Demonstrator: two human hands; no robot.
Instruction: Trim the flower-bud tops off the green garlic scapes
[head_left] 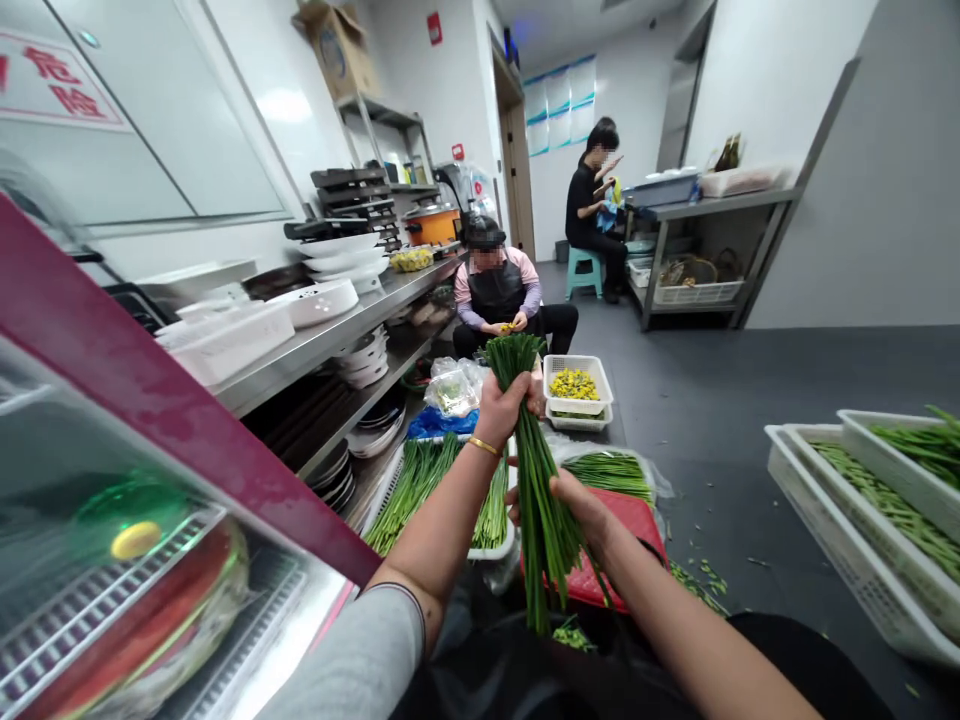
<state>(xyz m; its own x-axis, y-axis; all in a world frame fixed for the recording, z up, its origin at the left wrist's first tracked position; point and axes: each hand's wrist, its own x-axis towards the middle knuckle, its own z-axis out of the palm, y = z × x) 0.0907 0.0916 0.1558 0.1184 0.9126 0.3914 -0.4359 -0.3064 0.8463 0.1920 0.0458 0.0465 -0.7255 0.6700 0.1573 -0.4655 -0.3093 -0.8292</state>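
Note:
A bunch of long green stems [536,500], like flowering chives, stands nearly upright in front of me, its lower ends fanning out. My left hand [504,405], with a gold bracelet on the wrist, is closed round the upper part of the bunch. Lower down, my right hand [577,505] wraps round the same stems, thumb on the right and fingertips showing on the left. Behind the bunch are a white basket [384,490] of similar stems, a red board-like thing [622,525] and another tray of stems [609,475].
A person [499,285] sits ahead, handling small yellow pieces beside a white basket [607,385] of yellow-green pieces. Metal shelves [330,340] with dishes run along the left, near a glass-fronted cabinet [225,430]. Stacked baskets [825,500] stand right. People sit by a far table [720,205].

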